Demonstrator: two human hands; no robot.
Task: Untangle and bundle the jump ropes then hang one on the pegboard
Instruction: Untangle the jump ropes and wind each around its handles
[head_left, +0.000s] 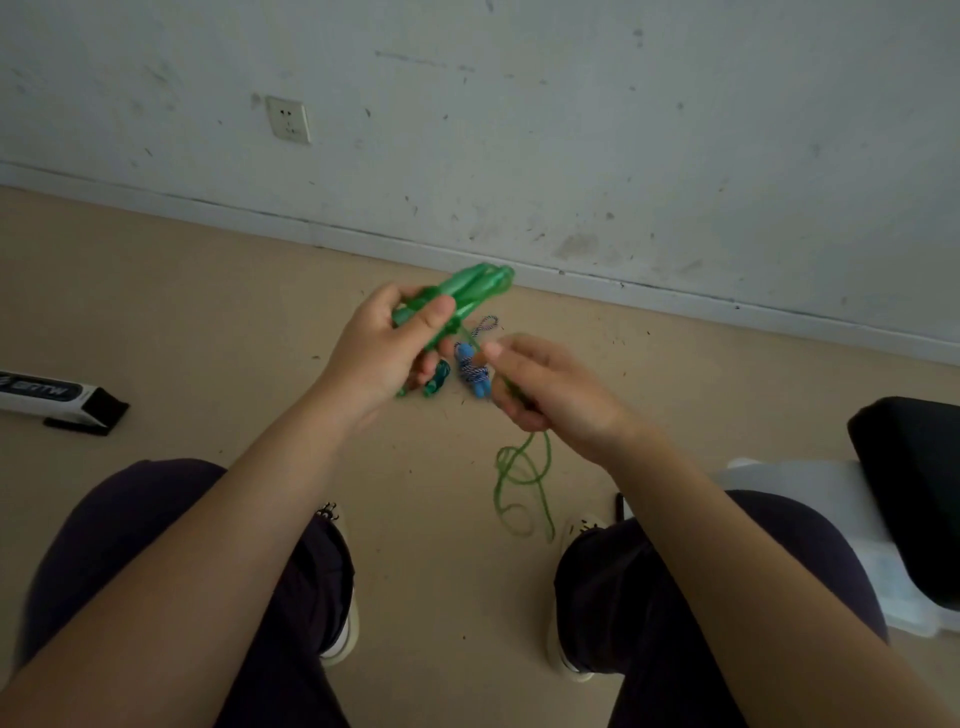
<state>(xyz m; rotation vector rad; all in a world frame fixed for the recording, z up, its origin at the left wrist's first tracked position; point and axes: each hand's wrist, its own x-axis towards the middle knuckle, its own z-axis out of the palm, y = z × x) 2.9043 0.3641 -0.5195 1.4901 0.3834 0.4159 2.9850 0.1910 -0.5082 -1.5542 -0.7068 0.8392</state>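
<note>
1. A seated person looks down over both knees at a tan floor (208, 312) scattered with small dark flecks. Beyond the hands stands a scuffed, pale wall (571, 130) with a white baseboard and one wall socket (289, 119).

2. The left hand (384, 353) is wrapped around the green handles (467, 291) of a jump rope, thumb pressed across them; the handles stick up past the fingers toward the wall.

3. The right hand (556, 389) pinches the green cord (522, 467) between thumb and fingertips just beside the left hand. Below this hand the cord hangs in loose loops toward the floor.

4. Between the two hands, lower down, lies one bundled blue rope (475, 374) with blue handles and a blue-and-white twisted cord looped at its far end. Two jump ropes are in view altogether.

5. Left of the left hand, on the floor, is one black-and-white box (57, 397), cut off at the picture's edge. Right of the right hand are a black cushion (914, 493) and something white beneath it, both cut off.

6. A dark green shape under the left fingers is too blurred to identify. How many green handles the left hand holds is hard to tell.
</note>
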